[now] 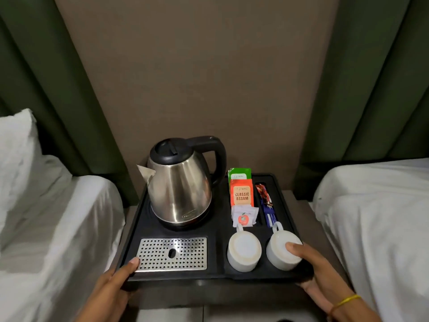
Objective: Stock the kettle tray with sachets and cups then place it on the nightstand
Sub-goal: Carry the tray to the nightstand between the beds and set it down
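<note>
A black kettle tray (218,233) rests over the grey nightstand (299,201) between two beds. On it stand a steel kettle (180,187), a perforated metal drip plate (171,253), and two white cups turned upside down, the left cup (244,251) and the right cup (282,249). Behind the cups lie tea sachets, orange (241,194) and green (239,173), a small white sachet (243,216) and dark stick sachets (265,203). My left hand (116,282) grips the tray's front left corner. My right hand (322,273) grips the front right corner, thumb on the right cup.
White bedding lies on the left bed (53,217) and the right bed (376,217), close to both tray sides. A padded brown wall panel (197,77) and green curtains (46,89) rise behind the nightstand. The tray's front edge overhangs the nightstand toward me.
</note>
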Motion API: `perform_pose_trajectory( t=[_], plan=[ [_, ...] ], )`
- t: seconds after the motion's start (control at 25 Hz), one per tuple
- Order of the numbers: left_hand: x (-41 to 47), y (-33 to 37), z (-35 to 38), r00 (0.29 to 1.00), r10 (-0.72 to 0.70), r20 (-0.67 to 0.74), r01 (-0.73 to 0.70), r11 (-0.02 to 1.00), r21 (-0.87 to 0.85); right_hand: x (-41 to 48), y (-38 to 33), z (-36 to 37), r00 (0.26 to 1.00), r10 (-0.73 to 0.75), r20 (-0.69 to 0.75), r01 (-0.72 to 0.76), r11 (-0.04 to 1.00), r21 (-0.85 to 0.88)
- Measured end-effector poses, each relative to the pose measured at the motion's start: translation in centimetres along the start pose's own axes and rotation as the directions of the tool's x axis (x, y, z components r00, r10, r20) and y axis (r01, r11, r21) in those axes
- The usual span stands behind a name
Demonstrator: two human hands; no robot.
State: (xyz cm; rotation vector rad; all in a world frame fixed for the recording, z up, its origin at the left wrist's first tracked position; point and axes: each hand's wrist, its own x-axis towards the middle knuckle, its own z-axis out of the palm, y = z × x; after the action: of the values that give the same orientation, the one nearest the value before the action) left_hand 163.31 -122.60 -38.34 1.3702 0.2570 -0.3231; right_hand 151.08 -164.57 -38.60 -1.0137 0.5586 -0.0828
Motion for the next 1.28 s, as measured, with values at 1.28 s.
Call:
perform_pose_trajectory(
  t=[1.28],
  plan=[
    [21.1,-11.9,-0.1,0.986,-0.123,-0.112,0.156,0.916,0.371,20.4,9.5,-1.6,0.98,0.1,-0.172,-0.138,0.965,-0.224]
  ],
)
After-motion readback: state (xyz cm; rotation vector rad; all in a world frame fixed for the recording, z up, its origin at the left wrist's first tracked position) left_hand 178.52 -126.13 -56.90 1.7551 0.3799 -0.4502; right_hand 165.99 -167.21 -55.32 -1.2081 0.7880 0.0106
